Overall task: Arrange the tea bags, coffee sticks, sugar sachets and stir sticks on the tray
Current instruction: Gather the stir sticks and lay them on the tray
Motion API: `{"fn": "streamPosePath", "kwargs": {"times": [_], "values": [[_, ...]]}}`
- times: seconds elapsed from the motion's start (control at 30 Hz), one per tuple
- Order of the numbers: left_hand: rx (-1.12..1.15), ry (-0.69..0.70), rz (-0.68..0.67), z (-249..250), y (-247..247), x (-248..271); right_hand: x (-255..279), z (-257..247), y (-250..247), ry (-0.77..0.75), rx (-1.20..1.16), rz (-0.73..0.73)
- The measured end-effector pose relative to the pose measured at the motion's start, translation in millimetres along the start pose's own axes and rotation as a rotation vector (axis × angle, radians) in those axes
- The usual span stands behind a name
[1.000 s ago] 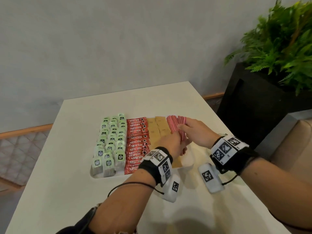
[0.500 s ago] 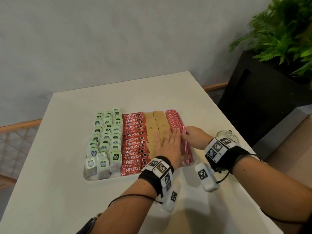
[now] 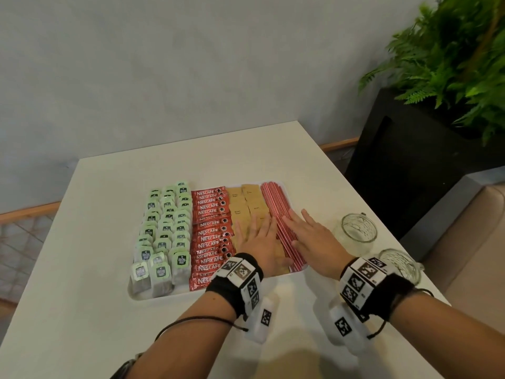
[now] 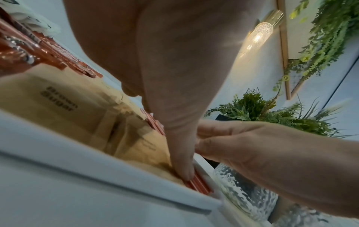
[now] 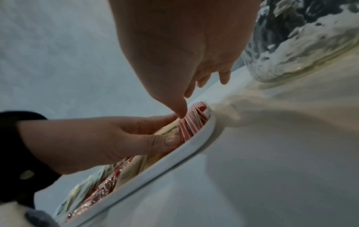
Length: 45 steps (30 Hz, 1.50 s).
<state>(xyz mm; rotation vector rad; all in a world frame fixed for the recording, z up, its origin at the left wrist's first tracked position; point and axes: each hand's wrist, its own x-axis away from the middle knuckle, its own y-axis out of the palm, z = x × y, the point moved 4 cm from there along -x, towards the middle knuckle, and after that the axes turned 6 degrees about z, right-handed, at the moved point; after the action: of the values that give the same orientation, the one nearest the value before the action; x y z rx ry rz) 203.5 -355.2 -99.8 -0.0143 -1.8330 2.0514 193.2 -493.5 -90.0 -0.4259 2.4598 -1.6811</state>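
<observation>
Hands point(image 3: 287, 242) hide the near sugar sachets point(image 3: 246, 206).

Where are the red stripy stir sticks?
In the head view, the stir sticks lie along the tray's right edge, beside the brown sugar sachets.

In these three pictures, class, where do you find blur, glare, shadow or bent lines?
Head view: sharp; the table edges bow, arm shadows fall near. Left wrist view: the wall lamp flares, the tray rim is soft. Right wrist view: dim, the glass jar smeared.
</observation>
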Motion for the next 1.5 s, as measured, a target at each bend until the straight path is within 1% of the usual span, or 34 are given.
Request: {"fn": "streamPosePath", "kwargs": {"times": [0.1,0.17,0.23,0.3,0.47,0.6,0.7,0.93,1.1,1.23,1.33,1.43,1.5], "values": [[-0.022,0.029,-0.051,1,2,-2,-2,5,13,0.070,0.054,-0.189],[-0.005,0.040,-0.065,2,1,-3,-1,5,16,0.116,0.058,-0.245],[0.007,0.037,-0.086,3,0,-5,0,3,16,0.136,0.068,-0.271],[0.008,0.035,-0.100,4,0,-6,2,0,15,0.148,0.042,-0.263],[-0.028,0.040,-0.090,9,4,-8,-3,1,7,0.153,-0.058,-0.144],[-0.025,0.035,-0.090,11,4,-10,-5,5,9,0.158,-0.015,-0.199],[-0.036,0.029,-0.079,12,5,-7,-4,6,10,0.143,0.010,-0.194],[-0.074,0.041,-0.092,8,6,-7,-5,7,12,0.150,0.033,-0.263],[-0.069,0.033,-0.075,8,3,-2,-4,0,8,0.141,-0.009,-0.228],[-0.003,-0.029,-0.044,3,-1,13,2,-13,3,0.112,-0.069,-0.157],[0.065,-0.102,0.010,-8,-1,29,5,-24,2,0.108,-0.108,-0.135],[0.091,-0.216,0.073,-29,1,49,8,-34,4,0.093,-0.178,-0.140],[0.078,-0.309,0.112,-47,4,64,11,-43,9,0.077,-0.172,-0.139]]}}
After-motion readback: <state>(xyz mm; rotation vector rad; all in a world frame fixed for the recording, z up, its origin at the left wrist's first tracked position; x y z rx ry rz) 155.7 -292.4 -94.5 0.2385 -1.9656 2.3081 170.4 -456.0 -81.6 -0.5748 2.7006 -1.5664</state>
